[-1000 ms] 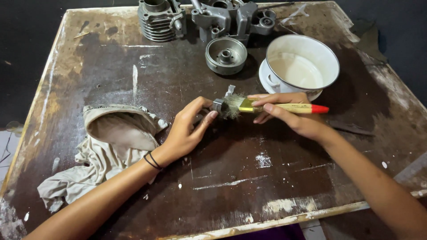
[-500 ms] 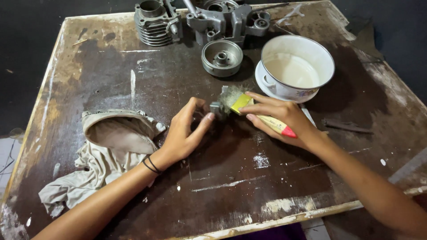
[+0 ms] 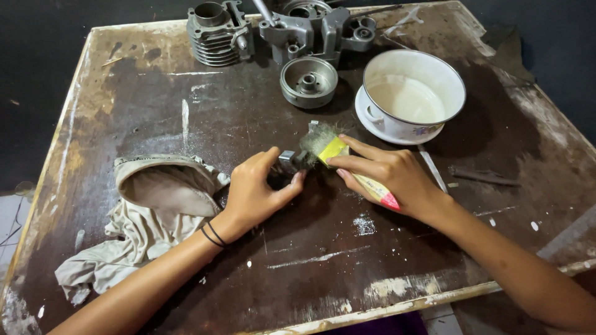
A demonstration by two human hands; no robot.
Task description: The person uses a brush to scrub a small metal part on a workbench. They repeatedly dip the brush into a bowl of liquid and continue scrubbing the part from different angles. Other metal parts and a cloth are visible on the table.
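A worn, paint-flecked wooden table (image 3: 155, 124) fills most of the frame; a crumpled beige rag (image 3: 149, 211) is spread at the left, just beside the left wrist; a white enamel bowl (image 3: 413, 93) on a saucer is seen at the upper right; 3 grey engine parts are set along the top edge: a finned cylinder (image 3: 217, 31), a cast housing (image 3: 316, 25) and a round hub (image 3: 309, 80) just below them. Near the centre, the left hand (image 3: 254, 189) is closed around a small metal part (image 3: 288, 161); the right hand (image 3: 391, 174) is gripped on a paintbrush (image 3: 347, 164), whose bristles are pressed against that part.
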